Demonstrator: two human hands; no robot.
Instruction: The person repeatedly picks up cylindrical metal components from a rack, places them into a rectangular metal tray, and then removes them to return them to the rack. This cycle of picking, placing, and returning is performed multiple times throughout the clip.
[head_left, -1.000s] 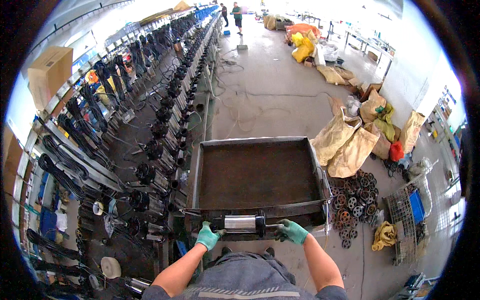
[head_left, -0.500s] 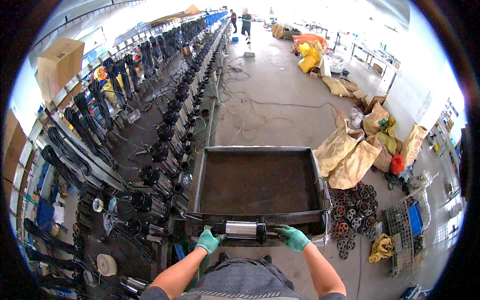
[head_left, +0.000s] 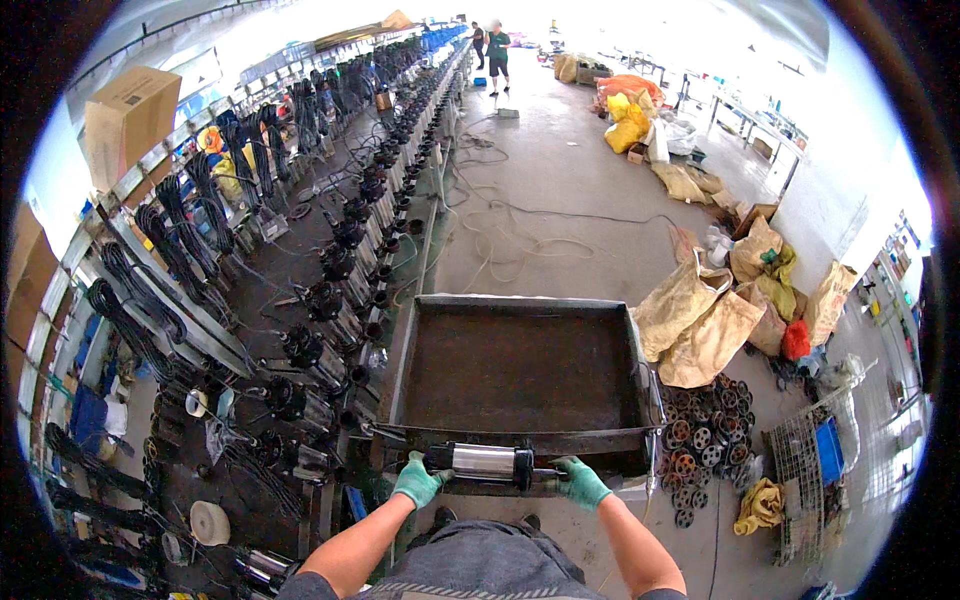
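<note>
A motor with a shiny steel cylinder body (head_left: 484, 460), black end caps and a thin shaft lies level across the near edge of a metal tray (head_left: 397, 375). My left hand (head_left: 420, 481), in a green glove, is closed round the motor's black left end. On the other side, my right hand (head_left: 582, 484), gloved the same way, closes its fingers on the shaft that sticks out of the right cap. The fingertips of both hands are partly hidden. The tray has a dark brown floor and raised metal sides.
Rows of similar motors (head_left: 310, 350) and bundles of black cable (head_left: 130, 325) line the left. To the right are paper sacks (head_left: 725, 335), a pile of small wheels (head_left: 708, 430) and a wire cage (head_left: 800, 470). Two people (head_left: 497, 58) stand far off. Hoses (head_left: 530, 245) lie on the floor.
The view has shifted slightly. My right hand has edged a little left along the shaft; my left hand keeps its place on the motor.
</note>
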